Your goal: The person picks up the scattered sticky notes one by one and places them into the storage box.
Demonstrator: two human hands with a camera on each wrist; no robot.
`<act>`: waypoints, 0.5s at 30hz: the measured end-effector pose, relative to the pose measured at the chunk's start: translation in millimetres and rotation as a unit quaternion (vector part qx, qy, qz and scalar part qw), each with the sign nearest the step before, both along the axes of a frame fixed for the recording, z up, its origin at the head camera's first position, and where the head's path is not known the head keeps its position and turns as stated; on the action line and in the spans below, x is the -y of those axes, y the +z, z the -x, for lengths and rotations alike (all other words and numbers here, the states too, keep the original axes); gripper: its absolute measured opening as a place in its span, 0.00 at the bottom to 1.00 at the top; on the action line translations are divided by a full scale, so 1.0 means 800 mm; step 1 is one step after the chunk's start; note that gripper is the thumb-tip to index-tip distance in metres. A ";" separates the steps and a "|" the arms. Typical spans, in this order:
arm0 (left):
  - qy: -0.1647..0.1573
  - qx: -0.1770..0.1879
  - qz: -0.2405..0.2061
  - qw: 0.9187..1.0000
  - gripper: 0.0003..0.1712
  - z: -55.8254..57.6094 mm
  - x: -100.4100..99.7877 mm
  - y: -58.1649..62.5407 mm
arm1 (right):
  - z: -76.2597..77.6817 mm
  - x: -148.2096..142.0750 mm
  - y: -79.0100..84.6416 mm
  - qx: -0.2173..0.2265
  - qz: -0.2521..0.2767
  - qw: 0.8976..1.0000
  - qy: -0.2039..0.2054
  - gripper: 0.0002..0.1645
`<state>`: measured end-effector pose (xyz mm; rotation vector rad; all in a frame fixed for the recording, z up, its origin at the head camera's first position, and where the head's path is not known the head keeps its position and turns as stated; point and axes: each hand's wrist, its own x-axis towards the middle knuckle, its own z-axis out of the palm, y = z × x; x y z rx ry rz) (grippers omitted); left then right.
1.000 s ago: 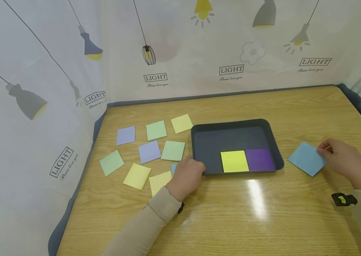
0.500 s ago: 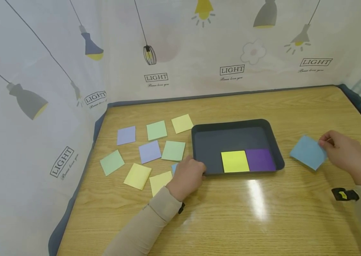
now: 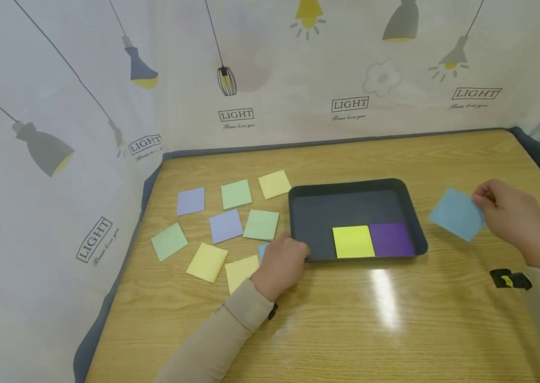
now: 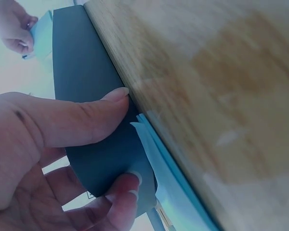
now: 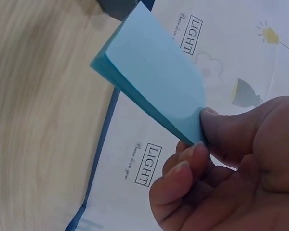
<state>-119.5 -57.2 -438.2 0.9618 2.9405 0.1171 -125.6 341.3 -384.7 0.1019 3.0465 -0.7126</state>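
Observation:
My right hand pinches a blue sticky note pad by one corner, right of the dark tray. The pad is held above the table; in the right wrist view the thumb lies on one face of the pad, with fingers behind. At the tray's near left corner, my left hand grips the tray wall, thumb on the outside. Inside the tray a yellow pad and a purple pad lie side by side along the near wall. Another blue pad is partly hidden by my left hand.
Left of the tray several pads are scattered on the wooden table: pale purple, green, and pale yellow. One pale yellow pad lies close to the tray's far left corner. A printed curtain stands behind the table.
My right hand has lifted the blue sticky note pad up off the table and away from me. The left hand and the tray have stayed in place.

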 end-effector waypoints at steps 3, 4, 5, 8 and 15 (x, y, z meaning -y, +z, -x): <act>-0.004 0.000 0.004 1.000 0.02 0.001 0.000 0.000 | 0.005 0.007 0.006 -0.003 0.003 1.000 0.004 0.25; -0.005 -0.001 0.005 1.000 0.02 0.001 0.000 0.000 | 0.006 0.009 0.008 -0.003 0.004 1.000 0.007 0.25; -0.006 -0.001 0.007 1.000 0.02 0.001 0.000 0.000 | 0.007 0.012 0.010 -0.002 0.006 1.000 0.011 0.26; -0.005 -0.001 0.009 1.000 0.03 0.001 0.000 0.001 | 0.012 0.021 0.014 -0.004 0.015 1.000 0.027 0.26; 0.002 0.010 0.003 1.000 0.02 0.001 0.000 0.001 | 0.026 0.050 0.017 -0.018 0.032 0.998 0.053 0.21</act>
